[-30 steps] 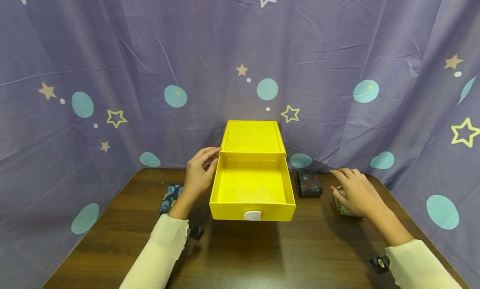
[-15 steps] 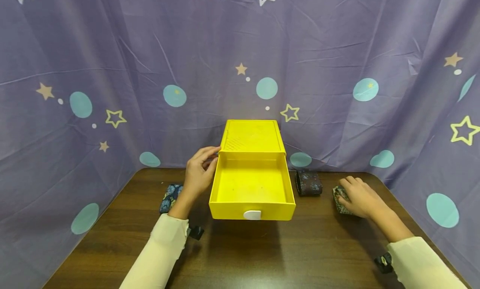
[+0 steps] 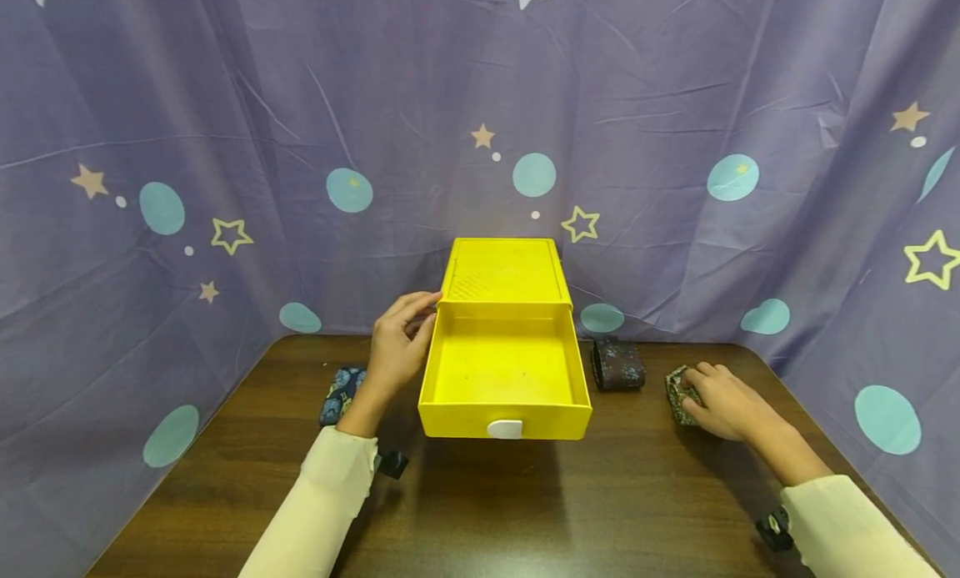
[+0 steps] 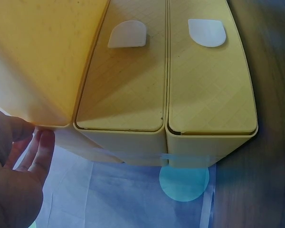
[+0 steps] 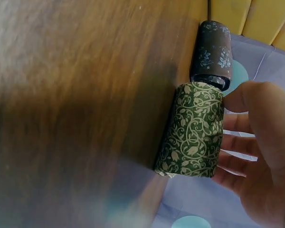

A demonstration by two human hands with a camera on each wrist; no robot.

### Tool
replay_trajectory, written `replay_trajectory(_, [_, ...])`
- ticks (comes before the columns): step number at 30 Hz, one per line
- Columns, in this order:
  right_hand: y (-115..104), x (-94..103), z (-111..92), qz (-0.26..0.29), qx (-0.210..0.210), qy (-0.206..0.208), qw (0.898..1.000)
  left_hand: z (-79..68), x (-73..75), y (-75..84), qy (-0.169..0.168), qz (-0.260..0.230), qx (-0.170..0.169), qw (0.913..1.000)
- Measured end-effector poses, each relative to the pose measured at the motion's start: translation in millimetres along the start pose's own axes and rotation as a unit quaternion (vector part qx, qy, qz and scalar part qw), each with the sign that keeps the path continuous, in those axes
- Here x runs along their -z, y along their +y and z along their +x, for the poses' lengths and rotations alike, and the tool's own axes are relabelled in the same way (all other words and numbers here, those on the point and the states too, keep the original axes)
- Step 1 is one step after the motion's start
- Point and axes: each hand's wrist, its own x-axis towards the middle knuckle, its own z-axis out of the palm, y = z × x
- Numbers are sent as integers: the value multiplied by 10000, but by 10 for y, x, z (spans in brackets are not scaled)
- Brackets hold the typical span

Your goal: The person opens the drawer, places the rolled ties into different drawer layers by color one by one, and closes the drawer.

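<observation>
Fingers and thumb of the right hand (image 3: 723,401) are clamped on a green patterned roll (image 5: 194,130), which seems to sit on the table (image 3: 637,495) directly under the grip; the fingertips run behind it, out of sight from the right wrist. Judging by how things lie, the top drawer (image 3: 465,421) is already drawn out and the roll is grasped, but not yet visibly lifted or carried. The dark floral roll (image 3: 618,365), inward of the right grip, and the blue patterned bundle (image 3: 339,394), beside the left wrist and partly hidden by it, are held by neither hand, so the handling looks to be at an early stage.

The left hand (image 3: 401,344) rests at the left side of the yellow cabinet (image 3: 506,269), its fingers loosely bent near the front edge and not wrapped round anything; how hard they press cannot be told.

The top drawer lies between the hands, just right of the left fingertips and well apart from the right grip; its floor and inner walls show bare. Below it, the middle drawer (image 4: 126,95) and bottom drawer (image 4: 209,95) are pushed in, their contents hidden.
</observation>
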Motion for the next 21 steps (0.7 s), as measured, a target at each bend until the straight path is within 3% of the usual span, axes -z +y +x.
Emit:
replay_trajectory(6, [16,30,-34,-19,253,-172,9995,0,-8,-171,7,-22,21,10000])
replay_trajectory(21, [125,-68,-7,-306,839,24,9960,0,-5,-176,25,22,-98,9999])
